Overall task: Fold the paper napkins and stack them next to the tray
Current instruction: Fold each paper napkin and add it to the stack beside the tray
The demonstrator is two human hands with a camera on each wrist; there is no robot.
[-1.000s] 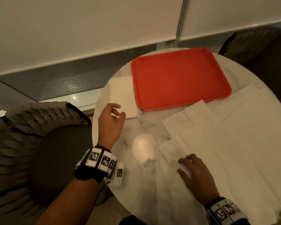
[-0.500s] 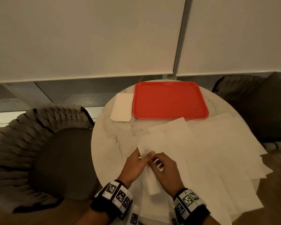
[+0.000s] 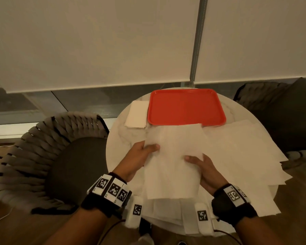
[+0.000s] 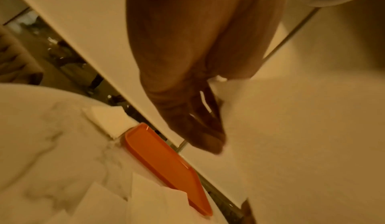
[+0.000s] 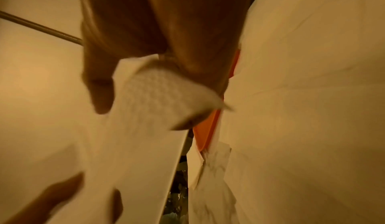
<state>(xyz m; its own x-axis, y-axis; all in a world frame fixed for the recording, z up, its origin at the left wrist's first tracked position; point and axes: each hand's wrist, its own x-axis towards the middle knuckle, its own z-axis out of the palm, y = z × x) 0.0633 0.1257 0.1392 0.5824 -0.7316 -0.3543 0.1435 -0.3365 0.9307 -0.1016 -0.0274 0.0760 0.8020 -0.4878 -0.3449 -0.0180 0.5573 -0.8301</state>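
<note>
A white paper napkin [image 3: 173, 163] is held up above the round marble table [image 3: 120, 137], between me and the red tray [image 3: 185, 106]. My left hand [image 3: 145, 151] pinches its left edge, thumb on top. My right hand [image 3: 196, 160] pinches its right edge; the right wrist view shows the napkin [image 5: 145, 96] nipped between thumb and fingers. A stack of folded napkins [image 3: 137, 114] lies just left of the tray, also seen in the left wrist view as the stack [image 4: 108, 119] beside the tray [image 4: 166, 165]. Several unfolded napkins [image 3: 245, 156] cover the table's right half.
A dark woven chair [image 3: 48, 156] stands left of the table and another dark chair [image 3: 276, 103] at the back right. A white roller blind [image 3: 113, 41] with a metal chain [image 3: 198, 41] hangs behind. Loose napkins overhang the table's near and right edges.
My left hand left the folded stack and joined the right one at the loose napkins. Both hands took hold of one napkin, lifted it and spread it wide. The head view tilted up.
</note>
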